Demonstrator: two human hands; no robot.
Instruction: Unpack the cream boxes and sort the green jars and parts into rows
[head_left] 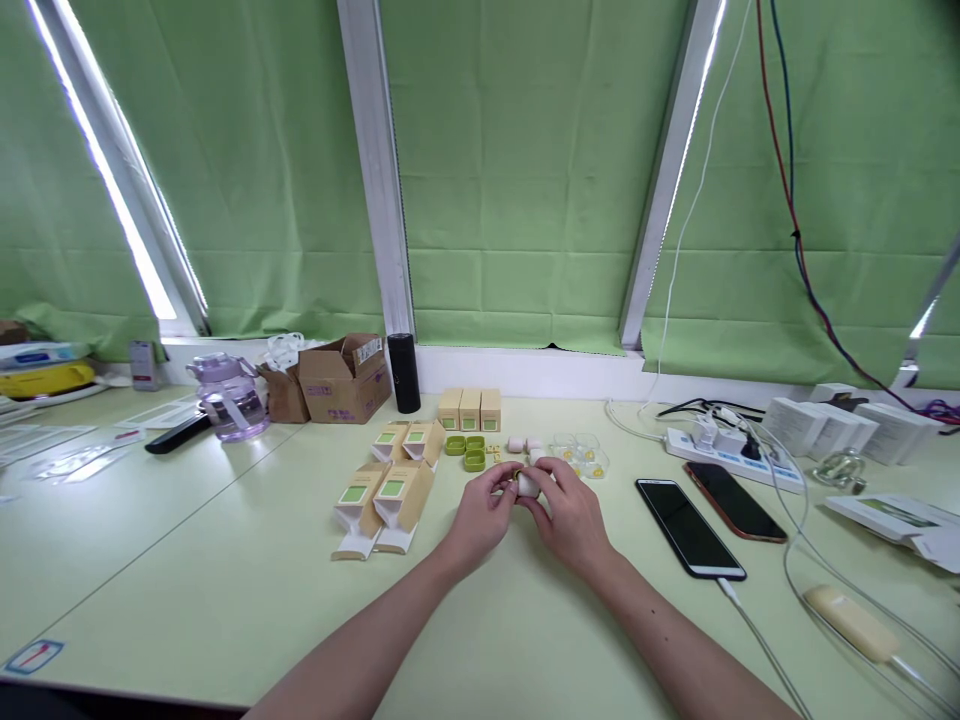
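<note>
"What stands over on the left?"
"A purple water bottle [229,405], with a black strip-like object [178,436] just beside it. Then an open cardboard box [341,385], and a black cylinder [404,375] upright at its right."

"And coming in towards the hands?"
"Four cartons with green labels [394,490], tilted, their near flaps open. Right of those, at the far side, three small upright cartons [470,410] in a row; nearer us, three green square cups [474,460] grouped together, with tiny yellow pieces [493,453] beside them."

"Where's the left hand?"
"The left hand [481,508] is right of the open cartons and near the cups. Its thumb and forefinger pinch the left end of a small white piece [529,485], where a bit of dark green shows. I can't make out what that bit is."

"So the piece lies between the two hands?"
"Yes, at the fingertips. The right hand [570,515] grips it from the right, thumb on the near side, fingers curled over the far side. Pale pink cylinders [516,444] sit just beyond it."

"Further right?"
"Clear rounded trays [581,452] beyond the right hand, then two dark-screened phones [691,528] lying flat, a white power strip [731,460] on their far side, and white boxes [817,430] at the far right."
</note>
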